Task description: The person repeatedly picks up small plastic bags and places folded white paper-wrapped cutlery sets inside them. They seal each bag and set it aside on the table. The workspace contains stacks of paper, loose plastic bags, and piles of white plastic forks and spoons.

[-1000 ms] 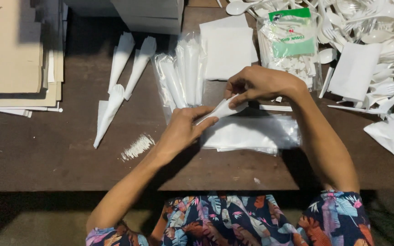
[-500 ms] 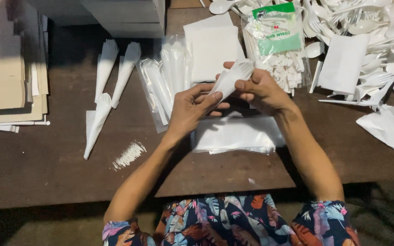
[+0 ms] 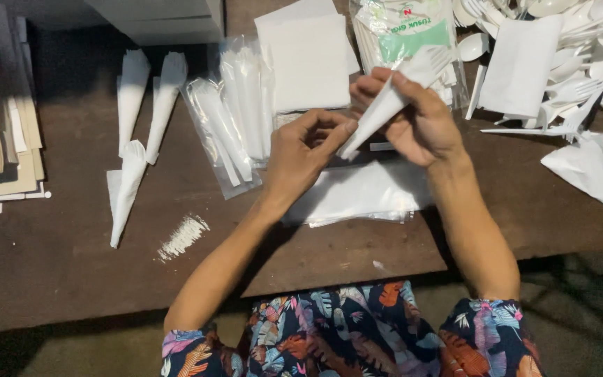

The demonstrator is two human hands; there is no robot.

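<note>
1. Napkin cone (image 3: pixel 385 105), white, wrapped round a plastic fork whose tines poke out the top, held tilted above the dark wooden table (image 3: pixel 71 265), over a flat stack of clear sleeves (image 3: pixel 364 195).
2. Right hand (image 3: pixel 423 126) fingers clamped round the cone's upper half, likely keeping the wrap from unrolling.
3. Left hand (image 3: pixel 301 157) pinches the narrow tip between thumb and fingertips, steadying it.
4. Three finished cones (image 3: pixel 134 132) lie apart to the left; bagged ones (image 3: pixel 232 112) just beside the left hand.
5. Napkin stack (image 3: pixel 308 56) and loose white cutlery (image 3: pixel 581 49) sit at the far edge, within reach.
</note>
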